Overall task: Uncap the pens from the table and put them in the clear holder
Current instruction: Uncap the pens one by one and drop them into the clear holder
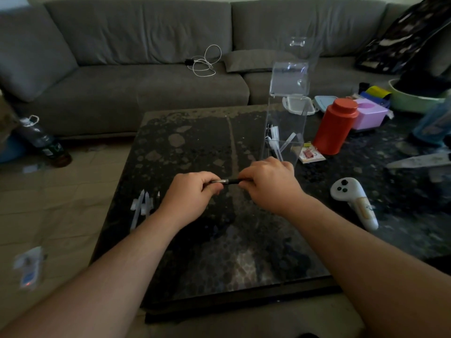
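Both hands up over the dark speckled stone table (195, 147), one slim black pen with a silver band (228, 181) held level between them. Left hand (192, 193) curled around the silver end, right hand (268, 181) curled around the black end; only the middle section shows between the fingers. Tall clear acrylic holder (285, 123) stands just beyond the right hand, several pens already inside. White caps (144, 203) lie at the table's left edge.

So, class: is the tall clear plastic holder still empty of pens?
No: the tall clear plastic holder already has several pens standing inside its lower part.
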A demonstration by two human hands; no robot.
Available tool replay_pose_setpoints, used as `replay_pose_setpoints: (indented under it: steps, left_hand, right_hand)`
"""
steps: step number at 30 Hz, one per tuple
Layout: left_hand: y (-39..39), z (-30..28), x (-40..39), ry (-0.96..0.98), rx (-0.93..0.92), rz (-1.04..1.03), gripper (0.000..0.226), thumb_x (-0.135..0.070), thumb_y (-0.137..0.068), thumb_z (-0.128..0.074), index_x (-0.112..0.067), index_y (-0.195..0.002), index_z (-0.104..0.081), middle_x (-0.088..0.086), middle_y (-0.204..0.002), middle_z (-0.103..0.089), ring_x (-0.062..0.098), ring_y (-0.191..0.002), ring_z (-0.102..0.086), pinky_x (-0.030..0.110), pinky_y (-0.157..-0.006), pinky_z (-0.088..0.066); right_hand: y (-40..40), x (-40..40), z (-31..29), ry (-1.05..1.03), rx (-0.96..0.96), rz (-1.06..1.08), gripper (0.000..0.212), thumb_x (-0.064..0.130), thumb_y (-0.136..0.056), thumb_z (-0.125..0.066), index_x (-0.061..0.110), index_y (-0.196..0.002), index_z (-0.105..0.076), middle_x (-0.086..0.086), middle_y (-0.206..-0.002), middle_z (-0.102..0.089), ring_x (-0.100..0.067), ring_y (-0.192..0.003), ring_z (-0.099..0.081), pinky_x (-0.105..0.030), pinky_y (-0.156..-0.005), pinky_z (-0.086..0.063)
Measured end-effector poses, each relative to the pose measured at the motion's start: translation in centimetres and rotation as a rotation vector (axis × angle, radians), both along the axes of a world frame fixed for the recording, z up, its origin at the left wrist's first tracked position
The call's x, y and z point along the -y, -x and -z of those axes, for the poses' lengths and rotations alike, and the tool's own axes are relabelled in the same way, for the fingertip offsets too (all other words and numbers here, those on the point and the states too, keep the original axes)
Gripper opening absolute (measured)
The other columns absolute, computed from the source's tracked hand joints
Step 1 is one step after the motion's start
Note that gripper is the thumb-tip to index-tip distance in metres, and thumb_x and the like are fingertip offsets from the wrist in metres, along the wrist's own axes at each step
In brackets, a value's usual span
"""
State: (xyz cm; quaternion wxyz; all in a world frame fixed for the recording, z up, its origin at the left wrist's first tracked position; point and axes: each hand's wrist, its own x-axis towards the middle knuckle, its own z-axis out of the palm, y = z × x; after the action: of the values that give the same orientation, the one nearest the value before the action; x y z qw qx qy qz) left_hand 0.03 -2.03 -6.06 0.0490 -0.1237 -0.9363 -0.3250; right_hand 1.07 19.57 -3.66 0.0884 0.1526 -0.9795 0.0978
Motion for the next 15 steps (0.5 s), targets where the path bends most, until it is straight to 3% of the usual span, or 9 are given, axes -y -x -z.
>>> replay_pose_setpoints:
  steps: [3, 6, 10, 13, 15]
  left_hand:
    - [0.3, 0.2, 0.2, -0.008, 0.005, -0.027, 0.010, -0.040, -0.099, -0.071, -0.038, -0.102, -0.080, -0.017, -0.088, -0.075, 0.001, -0.085, -0.066, 0.026, -0.077, -0.049]
    - [0.5, 0.4, 0.0, -0.023, 0.010, -0.020, 0.010, -0.042, -0.098, -0.071, -0.037, -0.101, -0.080, -0.019, -0.087, -0.075, -0.003, -0.084, -0.065, 0.012, -0.071, -0.044]
    - [0.1, 0.5, -0.7, -0.070, 0.011, 0.023, 0.012, -0.044, -0.098, -0.071, -0.038, -0.099, -0.081, -0.018, -0.080, -0.075, -0.002, -0.078, -0.067, 0.019, -0.067, -0.048]
    - [0.0, 0.3, -0.7, -0.106, 0.027, 0.034, 0.010, -0.043, -0.098, -0.071, -0.038, -0.098, -0.080, -0.017, -0.080, -0.075, -0.002, -0.076, -0.067, 0.022, -0.067, -0.046]
    - [-0.1, 0.0, -0.5, -0.113, 0.051, 0.042, 0.013, -0.044, -0.099, -0.069, -0.037, -0.100, -0.079, -0.019, -0.085, -0.075, -0.004, -0.081, -0.066, 0.023, -0.071, -0.048]
  right_hand:
    - [-0.3, 0.0, -0.1, -0.001, 0.032, -0.034, 0.023, 0.049, -0.100, -0.054, 0.046, -0.120, -0.067, 0.013, -0.113, -0.066, -0.024, -0.116, -0.052, -0.052, -0.097, -0.042]
    - [-0.6, 0.2, -0.1, 0.038, 0.001, -0.073, 0.023, 0.048, -0.101, -0.054, 0.044, -0.120, -0.067, 0.011, -0.111, -0.067, -0.024, -0.111, -0.054, -0.051, -0.092, -0.046]
    - [-0.4, 0.7, 0.5, 0.082, -0.029, -0.152, 0.020, 0.039, -0.100, -0.056, 0.037, -0.114, -0.071, 0.008, -0.100, -0.066, -0.021, -0.095, -0.054, -0.047, -0.081, -0.052]
    - [0.3, 0.6, 0.0, 0.083, -0.044, -0.162, 0.020, 0.033, -0.096, -0.058, 0.031, -0.108, -0.074, 0.006, -0.097, -0.067, -0.020, -0.093, -0.059, -0.047, -0.086, -0.053]
    - [0.8, 0.1, -2.1, 0.169, -0.115, -0.121, 0.018, 0.027, -0.098, -0.064, 0.026, -0.112, -0.074, 0.006, -0.103, -0.067, -0.013, -0.096, -0.060, -0.038, -0.090, -0.054]
